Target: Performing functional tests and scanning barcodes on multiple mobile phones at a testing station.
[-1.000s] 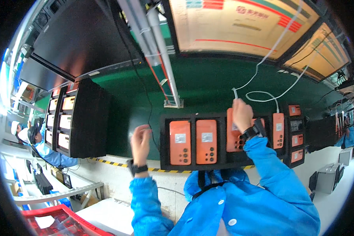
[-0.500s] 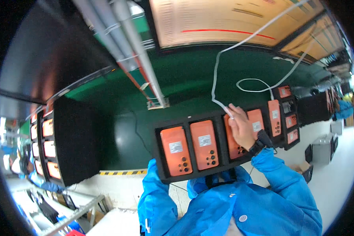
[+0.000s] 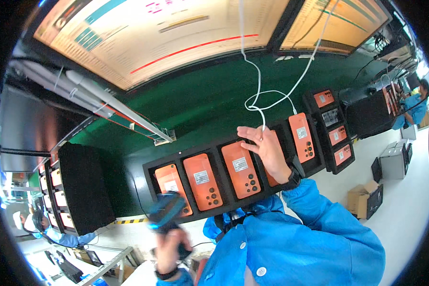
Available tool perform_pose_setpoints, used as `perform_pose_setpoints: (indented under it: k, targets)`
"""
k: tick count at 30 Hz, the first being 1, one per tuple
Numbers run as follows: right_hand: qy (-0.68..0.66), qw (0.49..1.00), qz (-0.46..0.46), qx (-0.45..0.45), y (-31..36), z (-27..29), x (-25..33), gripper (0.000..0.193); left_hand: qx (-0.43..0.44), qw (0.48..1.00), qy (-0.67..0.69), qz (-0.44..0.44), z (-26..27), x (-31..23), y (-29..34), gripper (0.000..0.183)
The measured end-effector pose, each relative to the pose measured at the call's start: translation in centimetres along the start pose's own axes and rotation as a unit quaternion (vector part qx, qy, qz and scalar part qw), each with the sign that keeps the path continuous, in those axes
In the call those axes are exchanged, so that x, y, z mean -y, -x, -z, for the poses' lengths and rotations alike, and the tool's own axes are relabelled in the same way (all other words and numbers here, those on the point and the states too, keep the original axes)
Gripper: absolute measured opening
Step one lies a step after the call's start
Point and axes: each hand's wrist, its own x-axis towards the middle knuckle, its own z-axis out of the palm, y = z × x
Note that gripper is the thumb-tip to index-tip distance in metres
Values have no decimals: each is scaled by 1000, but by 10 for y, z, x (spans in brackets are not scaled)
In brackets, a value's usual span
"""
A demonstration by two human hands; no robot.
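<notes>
Over the black tray [image 3: 176, 161], right hand [image 3: 267, 151] pinching white cable [image 3: 258, 97] (fingers spread), left hand [image 3: 169, 248] raised

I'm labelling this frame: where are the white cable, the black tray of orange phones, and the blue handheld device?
white cable [image 3: 258, 71], head view, on its hanging stretch.
black tray [image 3: 150, 168], head view, on its left rim.
blue handheld device [image 3: 166, 209], head view, on its blurred body.

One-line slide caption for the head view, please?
Right hand pinches a white cable over orange phones in a black tray; left hand raises a blurred blue tool.
</notes>
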Motion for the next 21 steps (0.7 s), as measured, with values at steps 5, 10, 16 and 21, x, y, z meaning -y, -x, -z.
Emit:
perform_pose_setpoints:
  k: [5,10,16,21]
  targets:
    - [102,989,-19,102,37,-2,1,56,124,979,-159,21,-107,42,-29,22]
    - [119,988,8,97,36,5,-3,63,107,985,-137,12,-139,51,-47,22]
    - [125,989,-32,72,27,2,-12,62,95,991,-95,27,-138,42,-49,17]
    - [202,975,-8,96,23,0,-18,46,112,987,-109,27,-123,27,-45,21]
